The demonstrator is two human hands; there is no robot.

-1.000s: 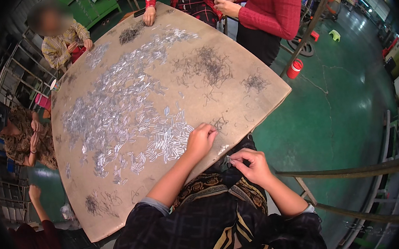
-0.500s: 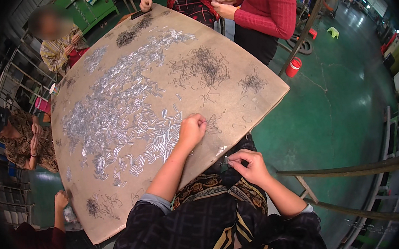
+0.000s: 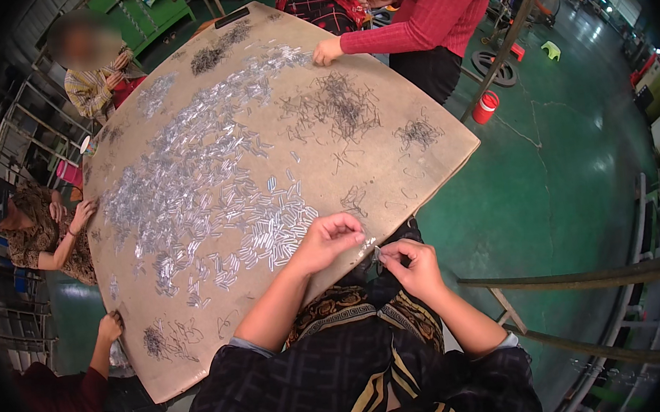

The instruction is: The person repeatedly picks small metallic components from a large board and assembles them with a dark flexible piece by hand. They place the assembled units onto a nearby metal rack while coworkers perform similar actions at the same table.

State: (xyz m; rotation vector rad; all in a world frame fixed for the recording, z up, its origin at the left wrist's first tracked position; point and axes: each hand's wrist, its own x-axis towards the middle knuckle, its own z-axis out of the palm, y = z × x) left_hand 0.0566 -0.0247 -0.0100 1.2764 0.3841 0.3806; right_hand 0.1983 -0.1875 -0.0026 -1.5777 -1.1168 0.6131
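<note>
My left hand [image 3: 333, 241] is over the table's near edge, thumb and fingers pinched together. Whatever is between those fingertips is too small to make out. Just to its right and slightly lower, my right hand [image 3: 416, 267] pinches a small silvery metal piece [image 3: 377, 252] beyond the table's edge. The fingertips of both hands are close but apart. Beside my left hand lies a wide spread of short silvery strips [image 3: 273, 230]. A small cluster of thin dark wire hooks [image 3: 354, 198] lies just beyond it.
More dark wire hooks lie in heaps on the brown tabletop [image 3: 277, 320], including a large heap [image 3: 337, 107]. Co-workers sit or stand around the table; a red-sleeved person's hand [image 3: 327, 51] rests at the far edge. A red container [image 3: 485, 108] stands on the green floor at right.
My left hand has moved from beside the small wire cluster back toward my right hand. My right hand has barely shifted. The red-sleeved co-worker has reached onto the table; another at left touches its edge.
</note>
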